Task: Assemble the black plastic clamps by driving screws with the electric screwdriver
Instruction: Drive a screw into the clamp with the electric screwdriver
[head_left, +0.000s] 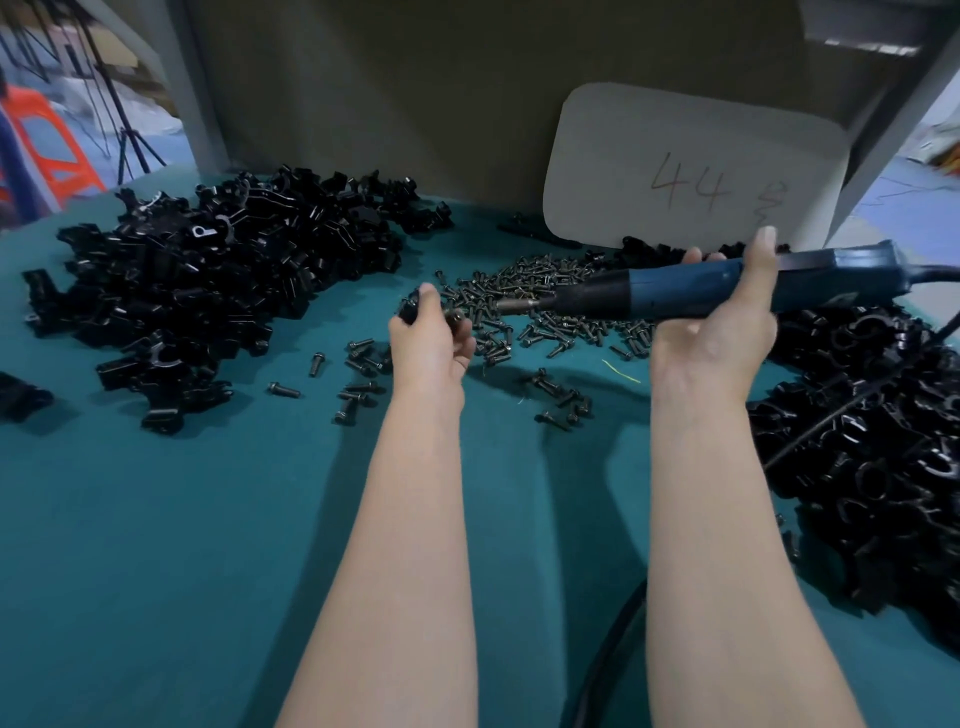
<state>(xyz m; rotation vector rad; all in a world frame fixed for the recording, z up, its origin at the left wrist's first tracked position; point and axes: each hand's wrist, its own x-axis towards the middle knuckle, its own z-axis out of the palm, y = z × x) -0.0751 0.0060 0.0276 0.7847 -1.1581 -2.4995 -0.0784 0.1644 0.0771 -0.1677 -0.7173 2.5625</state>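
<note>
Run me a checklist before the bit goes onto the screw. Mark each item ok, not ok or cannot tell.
1. Electric screwdriver gripped firmly by the right hand: ok.
2. Black clamp held in the left hand: ok, though the fingers mostly cover it.
3. Screw seated in the clamp's hole: cannot tell, the fingers hide it.
4. Bit engaged with the screw: not ok, the tip points toward the left hand but is apart from it.
5. Spare screws to hand: ok, the screw pile lies on the cloth just beyond both hands.
</note>
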